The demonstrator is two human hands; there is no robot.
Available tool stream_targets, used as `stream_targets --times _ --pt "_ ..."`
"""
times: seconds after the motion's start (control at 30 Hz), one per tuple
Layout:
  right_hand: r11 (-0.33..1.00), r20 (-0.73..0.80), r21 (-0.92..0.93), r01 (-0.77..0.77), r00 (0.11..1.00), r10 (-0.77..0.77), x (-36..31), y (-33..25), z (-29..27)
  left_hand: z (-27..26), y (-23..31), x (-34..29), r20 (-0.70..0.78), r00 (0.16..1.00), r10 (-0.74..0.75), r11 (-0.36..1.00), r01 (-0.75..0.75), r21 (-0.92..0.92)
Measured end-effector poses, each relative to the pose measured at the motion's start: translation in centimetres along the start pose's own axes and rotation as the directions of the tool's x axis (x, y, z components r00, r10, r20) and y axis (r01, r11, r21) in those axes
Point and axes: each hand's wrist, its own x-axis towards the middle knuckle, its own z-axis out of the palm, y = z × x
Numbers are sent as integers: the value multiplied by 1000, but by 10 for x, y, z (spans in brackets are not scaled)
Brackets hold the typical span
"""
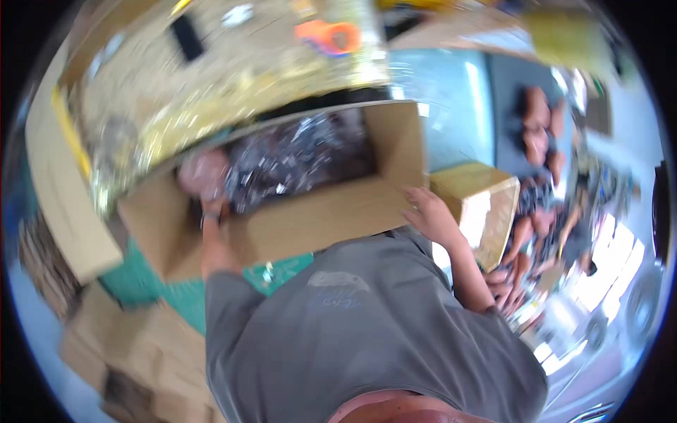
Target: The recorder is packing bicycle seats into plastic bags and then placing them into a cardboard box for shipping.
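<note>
A long open cardboard box [310,215] stands in front of me, tilted a little. Dark things in shiny clear plastic wrap [303,155] fill much of its inside. My left hand [216,206] reaches into the box's left end; motion blur smears its fingers. Right by it is a rounded pinkish-brown thing [204,173]. I cannot tell whether the hand grips it. At the box's near right corner, my right hand [430,215] rests with its fingers stretched out and apart, holding nothing.
Beyond the box is a worktable [233,63] with an orange tape dispenser [328,37] and a dark flat object [186,37]. A smaller open carton [486,211] stands at right, near several brown rounded pieces [536,127]. Flattened cardboard [134,345] lies at lower left.
</note>
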Motion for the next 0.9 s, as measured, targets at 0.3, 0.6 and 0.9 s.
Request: stream_targets --times 0.3,0.6,0.9 --pt "947 -416 316 56 905 85 -137 125 -48 46 177 -55 -128 869 -479 829 495 259" --pt "512 -545 779 -363 13 838 -408 497 3 306 623 -171 -289 510 810 567 -555 608" --pt "323 -660 690 -647 -380 649 -496 847 -11 643 763 -328 682 511 523 294 -859 419"
